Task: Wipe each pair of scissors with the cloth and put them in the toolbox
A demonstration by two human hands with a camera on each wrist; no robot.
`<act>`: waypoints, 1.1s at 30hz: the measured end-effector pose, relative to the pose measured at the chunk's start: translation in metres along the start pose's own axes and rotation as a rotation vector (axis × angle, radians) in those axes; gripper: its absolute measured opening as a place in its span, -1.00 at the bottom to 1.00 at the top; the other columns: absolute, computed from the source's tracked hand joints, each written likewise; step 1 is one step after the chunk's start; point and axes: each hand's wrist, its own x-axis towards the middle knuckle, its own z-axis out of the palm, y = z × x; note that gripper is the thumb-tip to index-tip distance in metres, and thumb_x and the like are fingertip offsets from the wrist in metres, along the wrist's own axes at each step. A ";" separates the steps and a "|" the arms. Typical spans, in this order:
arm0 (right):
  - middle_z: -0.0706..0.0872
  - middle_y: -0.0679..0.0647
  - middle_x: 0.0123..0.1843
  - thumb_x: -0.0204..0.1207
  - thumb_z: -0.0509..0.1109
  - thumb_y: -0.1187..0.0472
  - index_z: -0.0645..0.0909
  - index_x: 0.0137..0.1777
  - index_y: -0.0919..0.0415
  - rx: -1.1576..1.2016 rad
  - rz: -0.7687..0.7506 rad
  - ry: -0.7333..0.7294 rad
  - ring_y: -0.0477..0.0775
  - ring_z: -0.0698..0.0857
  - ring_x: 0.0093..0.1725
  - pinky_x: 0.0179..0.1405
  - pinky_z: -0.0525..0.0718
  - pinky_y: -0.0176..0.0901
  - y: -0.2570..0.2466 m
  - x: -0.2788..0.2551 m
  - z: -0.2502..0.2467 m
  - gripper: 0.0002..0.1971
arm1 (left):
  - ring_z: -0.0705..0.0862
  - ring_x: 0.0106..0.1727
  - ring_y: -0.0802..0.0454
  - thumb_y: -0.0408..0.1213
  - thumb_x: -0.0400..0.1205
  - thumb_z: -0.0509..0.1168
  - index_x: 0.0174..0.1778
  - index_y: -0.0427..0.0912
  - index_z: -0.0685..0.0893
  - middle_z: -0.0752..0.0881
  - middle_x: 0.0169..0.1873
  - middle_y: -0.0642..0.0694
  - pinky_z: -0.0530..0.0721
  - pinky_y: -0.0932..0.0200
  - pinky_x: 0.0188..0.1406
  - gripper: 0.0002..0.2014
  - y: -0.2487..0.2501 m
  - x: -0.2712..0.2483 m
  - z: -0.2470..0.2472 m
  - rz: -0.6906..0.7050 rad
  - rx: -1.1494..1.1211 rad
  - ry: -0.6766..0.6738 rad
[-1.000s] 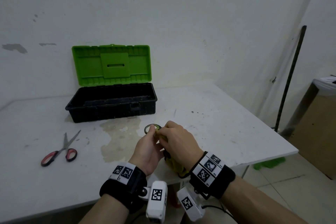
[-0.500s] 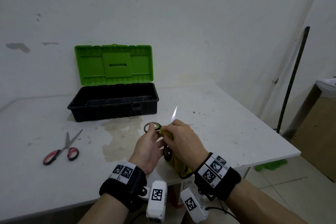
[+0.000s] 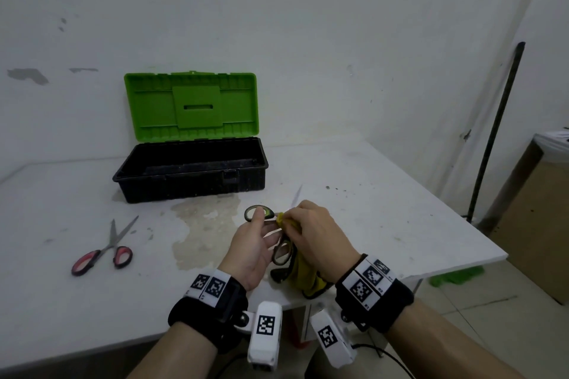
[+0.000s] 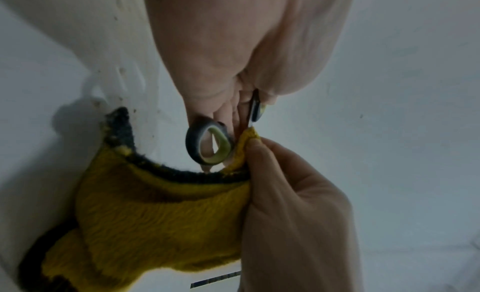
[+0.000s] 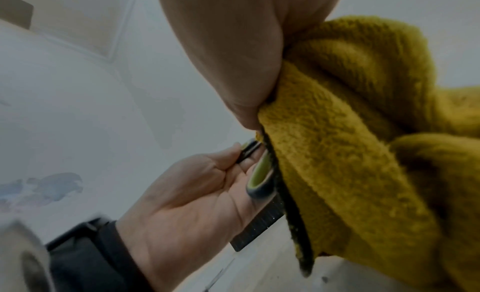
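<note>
My left hand [image 3: 251,244] holds a pair of black scissors with yellow-green handle linings [image 3: 280,251] by the handles, just above the table's front edge. The handle loops [image 4: 210,145] show between its fingers. My right hand [image 3: 317,235] grips a mustard-yellow cloth [image 3: 303,274] and pinches a fold of it around the scissors near the pivot. A blade tip [image 3: 297,195] pokes out past the right hand. The cloth [image 5: 363,132] hangs below that fist. A second pair, red-handled scissors [image 3: 106,248], lies flat on the left. The black toolbox [image 3: 191,184] stands open behind, green lid [image 3: 191,104] upright.
The white table [image 3: 385,209] has a stained patch [image 3: 209,224] between the toolbox and my hands. Its right edge drops off to a tiled floor. A dark pole [image 3: 492,129] leans on the wall at right, beside a cardboard box [image 3: 542,209].
My right hand has slid the cloth back along the scissors toward the handles, and a blade tip now shows beyond it. The left hand keeps its hold.
</note>
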 end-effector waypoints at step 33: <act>0.64 0.02 -0.04 0.65 0.35 0.11 0.77 0.10 0.12 0.070 -0.115 -0.046 0.01 0.65 -0.08 -0.07 0.65 -0.12 0.012 0.003 -0.012 -0.80 | 0.83 -0.04 -0.10 -0.05 0.85 0.00 0.19 -0.37 0.67 0.80 0.06 -0.31 0.77 0.03 -0.30 -0.53 0.003 0.000 -0.005 0.019 0.007 0.014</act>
